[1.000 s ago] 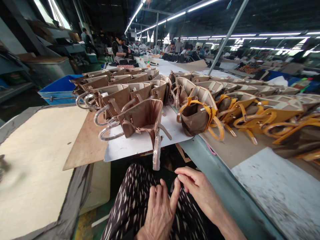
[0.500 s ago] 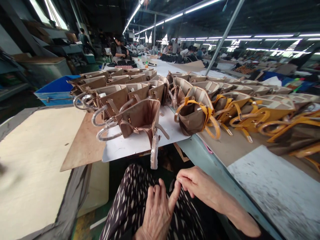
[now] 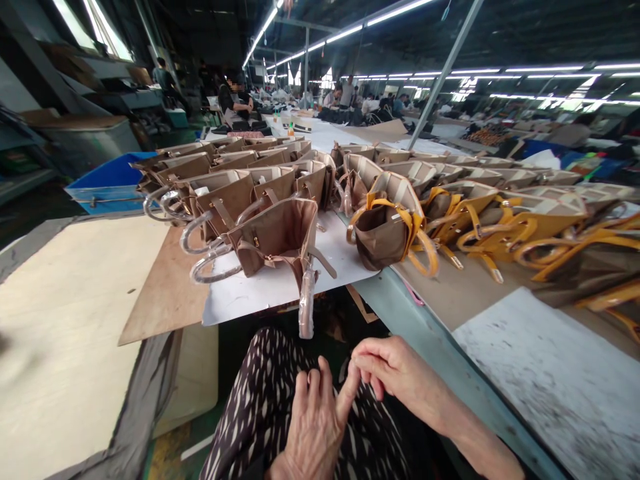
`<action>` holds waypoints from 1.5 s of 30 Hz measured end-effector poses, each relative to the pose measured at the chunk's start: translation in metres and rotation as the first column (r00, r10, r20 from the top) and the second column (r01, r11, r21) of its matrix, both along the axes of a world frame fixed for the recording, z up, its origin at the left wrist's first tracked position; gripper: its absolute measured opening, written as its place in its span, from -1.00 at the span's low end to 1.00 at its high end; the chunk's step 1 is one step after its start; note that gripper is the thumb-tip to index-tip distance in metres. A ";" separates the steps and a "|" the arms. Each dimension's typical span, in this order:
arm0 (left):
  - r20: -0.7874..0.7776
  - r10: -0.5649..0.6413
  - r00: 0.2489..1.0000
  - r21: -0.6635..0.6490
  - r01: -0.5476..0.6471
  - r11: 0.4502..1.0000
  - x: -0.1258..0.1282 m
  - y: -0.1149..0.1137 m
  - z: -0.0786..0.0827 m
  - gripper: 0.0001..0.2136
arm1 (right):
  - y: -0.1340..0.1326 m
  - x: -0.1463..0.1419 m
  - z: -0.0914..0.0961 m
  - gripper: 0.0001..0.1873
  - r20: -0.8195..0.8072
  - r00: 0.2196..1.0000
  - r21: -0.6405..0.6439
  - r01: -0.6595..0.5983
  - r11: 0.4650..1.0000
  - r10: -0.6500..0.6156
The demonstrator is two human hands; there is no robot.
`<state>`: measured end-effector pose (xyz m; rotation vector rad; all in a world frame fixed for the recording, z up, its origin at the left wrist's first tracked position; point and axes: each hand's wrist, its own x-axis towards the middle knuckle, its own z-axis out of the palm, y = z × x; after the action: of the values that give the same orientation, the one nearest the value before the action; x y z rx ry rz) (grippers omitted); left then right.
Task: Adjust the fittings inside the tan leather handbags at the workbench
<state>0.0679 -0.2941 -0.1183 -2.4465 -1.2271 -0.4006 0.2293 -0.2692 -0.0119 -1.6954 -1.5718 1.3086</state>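
Observation:
My left hand [image 3: 314, 417] rests back up over my patterned trousers [image 3: 250, 407], its fingers stretched out and its thumb pointing up to the right. It holds nothing. With curled fingers, my right hand [image 3: 395, 367] pinches the tip of the left thumb. Whether something small sits between them cannot be seen. Straight ahead, the nearest brown handbag [image 3: 273, 233] stands on white paper [image 3: 240, 300], and one of its plastic-wrapped handles hangs past the edge. To its right is a handbag with yellow trim [image 3: 383, 233]. Neither hand touches a bag.
Rows of brown bags [image 3: 230, 187] and yellow-trimmed bags [image 3: 530, 223] fill the tables. A blue bin [image 3: 105, 187] stands at the left, behind a pale board [image 3: 65, 333]. At the right lies a smudged white sheet [image 3: 545, 360]. Other people sit and stand farther back.
The right hand's fingers have shifted slightly about the left thumb tip. The left hand keeps its pose. The view has moved a little, and the bags stand as before.

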 end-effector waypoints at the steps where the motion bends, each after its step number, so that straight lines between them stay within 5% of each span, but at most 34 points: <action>1: 0.004 -0.002 1.000 -0.005 0.002 1.000 0.000 0.000 -0.001 -0.33 | 0.000 0.000 0.001 -0.72 0.054 0.998 0.030 -0.017 0.999 0.015; 7: 0.017 0.001 1.000 -0.032 -0.001 1.000 -0.001 -0.001 -0.001 -0.32 | 0.000 0.001 -0.001 -0.75 0.186 0.981 0.075 -0.064 0.995 0.049; 14: 0.079 -0.044 0.996 -0.011 0.045 0.999 -0.002 0.006 -0.002 -0.44 | 0.003 -0.002 -0.013 -0.62 0.028 0.985 0.087 0.165 0.982 -0.168; 19: 0.073 -0.056 0.996 0.013 0.055 0.998 -0.003 0.010 0.001 -0.48 | 0.004 -0.002 -0.013 -0.56 -0.019 0.981 0.014 0.193 0.981 -0.193; 25: 0.087 -0.039 0.995 0.004 0.039 0.999 -0.001 0.009 -0.003 -0.45 | 0.003 -0.006 -0.007 -0.78 0.025 0.989 0.019 0.144 0.989 -0.145; 33: 0.065 -0.030 0.997 0.000 0.030 1.000 0.000 0.008 -0.005 -0.44 | 0.001 -0.014 -0.011 -0.72 0.200 0.978 0.019 0.048 0.999 -0.051; 39: 0.059 -0.050 0.997 0.026 0.048 0.998 -0.003 0.011 0.001 -0.47 | 0.006 -0.009 -0.013 -0.73 -0.059 0.998 -0.121 0.031 0.992 -0.038; 45: 0.097 -0.072 0.993 0.022 0.070 0.997 -0.003 0.011 0.002 -0.51 | 0.001 -0.015 -0.014 -0.62 -0.154 0.979 -0.141 0.112 0.984 -0.134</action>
<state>0.0645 -0.2830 -0.1162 -2.4866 -1.1717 -0.5553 0.2140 -0.2687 -0.0260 -1.6868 -1.2925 1.4743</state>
